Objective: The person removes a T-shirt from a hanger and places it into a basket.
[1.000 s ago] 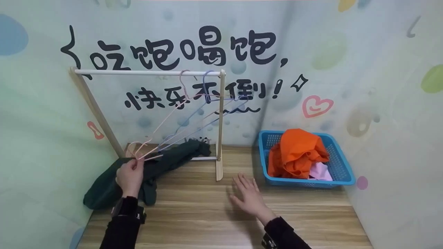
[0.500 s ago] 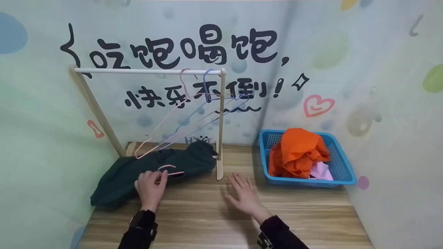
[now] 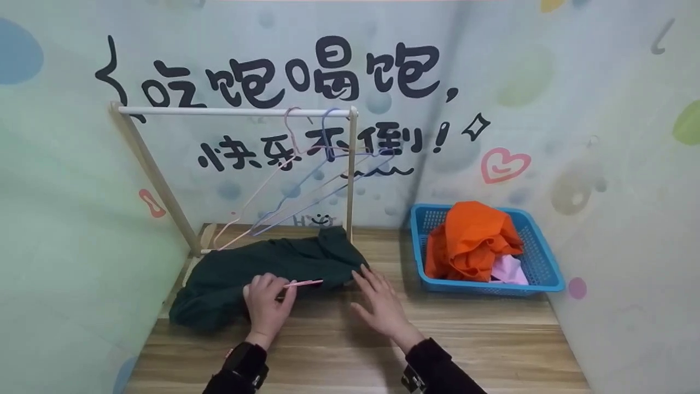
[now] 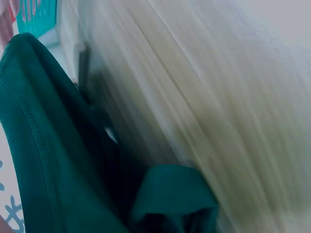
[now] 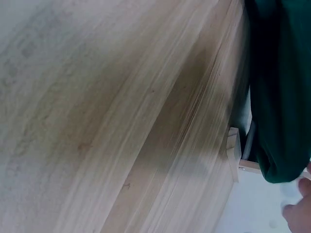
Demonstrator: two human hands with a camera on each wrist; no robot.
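A dark green garment (image 3: 246, 271) lies on the wooden table (image 3: 492, 339) under a small wooden clothes rack (image 3: 350, 180). My left hand (image 3: 267, 302) pinches a pink hanger (image 3: 303, 283) that pokes out over the garment. Straight fingers of my right hand (image 3: 380, 303) reach the garment's right end, palm down. The left wrist view is blurred and shows the green garment (image 4: 43, 145) close up. At the right of the right wrist view I see the green garment (image 5: 279, 87) and the rack's foot (image 5: 234, 150).
A pink hanger (image 3: 257, 189) and a blue hanger (image 3: 306, 189) hang from the rack's white rail (image 3: 229, 112). A blue basket (image 3: 547, 268) with an orange cloth (image 3: 470, 238) and a pale pink cloth (image 3: 508, 271) stands at the right. Walls close in at the back and on both sides.
My left hand has pulled the pink hanger and the green garment right and toward me, away from the rack's left post. My right hand slid left to the garment's end.
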